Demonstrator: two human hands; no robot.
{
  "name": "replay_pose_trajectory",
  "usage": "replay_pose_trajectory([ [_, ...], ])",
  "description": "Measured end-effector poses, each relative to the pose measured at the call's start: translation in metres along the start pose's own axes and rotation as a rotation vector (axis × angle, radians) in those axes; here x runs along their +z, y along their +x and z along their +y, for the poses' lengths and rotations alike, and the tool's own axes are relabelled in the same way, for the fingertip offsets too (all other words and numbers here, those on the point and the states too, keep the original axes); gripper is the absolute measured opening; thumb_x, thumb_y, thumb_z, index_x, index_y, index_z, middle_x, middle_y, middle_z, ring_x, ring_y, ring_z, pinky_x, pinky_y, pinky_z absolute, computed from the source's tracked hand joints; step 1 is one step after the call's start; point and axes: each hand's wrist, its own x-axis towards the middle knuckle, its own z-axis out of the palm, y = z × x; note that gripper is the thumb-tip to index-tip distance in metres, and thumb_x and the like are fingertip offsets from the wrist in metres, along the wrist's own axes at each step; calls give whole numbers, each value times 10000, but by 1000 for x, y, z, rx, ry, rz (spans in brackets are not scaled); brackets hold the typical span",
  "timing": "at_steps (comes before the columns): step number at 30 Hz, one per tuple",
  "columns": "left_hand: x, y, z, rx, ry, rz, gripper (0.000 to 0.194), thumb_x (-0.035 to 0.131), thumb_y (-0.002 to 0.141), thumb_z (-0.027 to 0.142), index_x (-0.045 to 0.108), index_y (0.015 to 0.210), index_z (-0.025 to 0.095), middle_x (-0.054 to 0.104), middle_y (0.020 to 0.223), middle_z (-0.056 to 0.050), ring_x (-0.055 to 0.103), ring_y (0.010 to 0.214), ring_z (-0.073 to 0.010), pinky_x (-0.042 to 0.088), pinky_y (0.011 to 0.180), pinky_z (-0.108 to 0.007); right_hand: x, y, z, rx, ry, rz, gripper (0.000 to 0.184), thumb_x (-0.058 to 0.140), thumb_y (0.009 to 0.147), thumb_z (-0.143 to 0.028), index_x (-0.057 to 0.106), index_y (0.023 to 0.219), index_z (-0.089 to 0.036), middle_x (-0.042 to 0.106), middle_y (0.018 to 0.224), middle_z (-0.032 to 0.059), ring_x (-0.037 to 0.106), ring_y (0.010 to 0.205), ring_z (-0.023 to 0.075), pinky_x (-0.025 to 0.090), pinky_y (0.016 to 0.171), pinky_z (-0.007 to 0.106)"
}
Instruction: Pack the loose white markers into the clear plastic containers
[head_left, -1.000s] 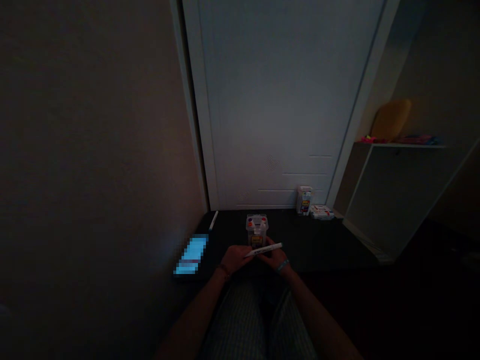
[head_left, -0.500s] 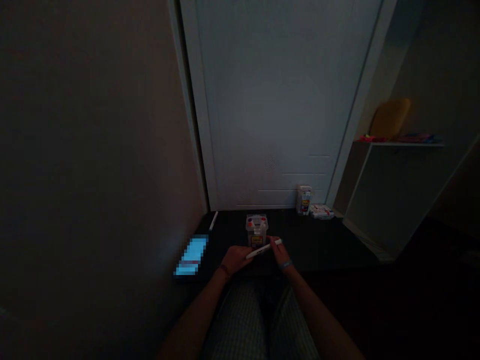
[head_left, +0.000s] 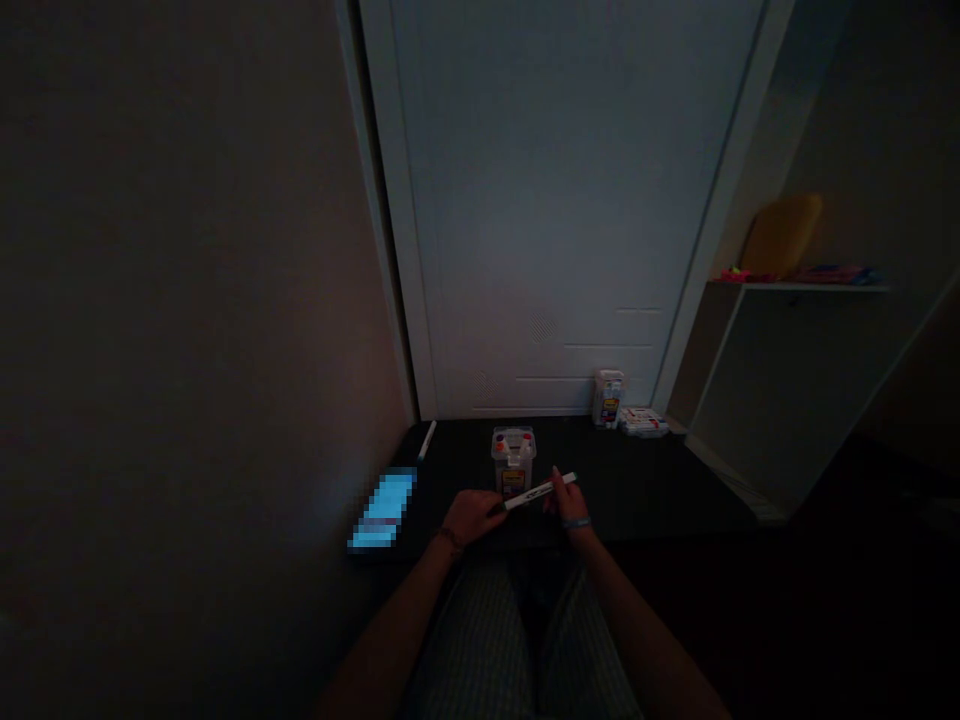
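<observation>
A white marker with dark lettering is held up at a slant, its right end higher and slightly greenish. My right hand is closed round the right part of the marker. At its darker left end, my left hand pinches with bent fingers; dim light hides the exact contact. Just behind the marker stands a clear plastic box with a yellow and dark label. Round red, orange and purple ends show at its top.
On the dark table, a second white marker lies back left, beyond a pixelated bright panel. At the back right stand another labelled box and a flat white pack. A wall borders the left side; a white door rises behind.
My right hand has moved slightly right and turned, and the marker has shifted right and up with it. The marker's left end now looks dark instead of white. My left hand has hardly moved.
</observation>
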Motion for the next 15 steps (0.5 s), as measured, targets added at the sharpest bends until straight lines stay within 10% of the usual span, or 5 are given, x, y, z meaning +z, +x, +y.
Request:
replay_pose_trajectory([
  [8,-3,-4,1,-48,-62,60,469,489,836,608,603,657,190,632,651,6,552,595,-124,318,564,-229,-1,2,-3,10,123,33,695,326,747,-824,594,636,-192,612,506,42,558,455,170,429,496,277],
  [15,-1,4,-2,-278,-263,137,603,527,751,696,506,1087,196,651,839,-26,604,697,-179,345,566,-240,-4,4,5,15,167,117,640,393,715,-824,530,583,-213,533,424,-11,493,410,134,372,446,241],
])
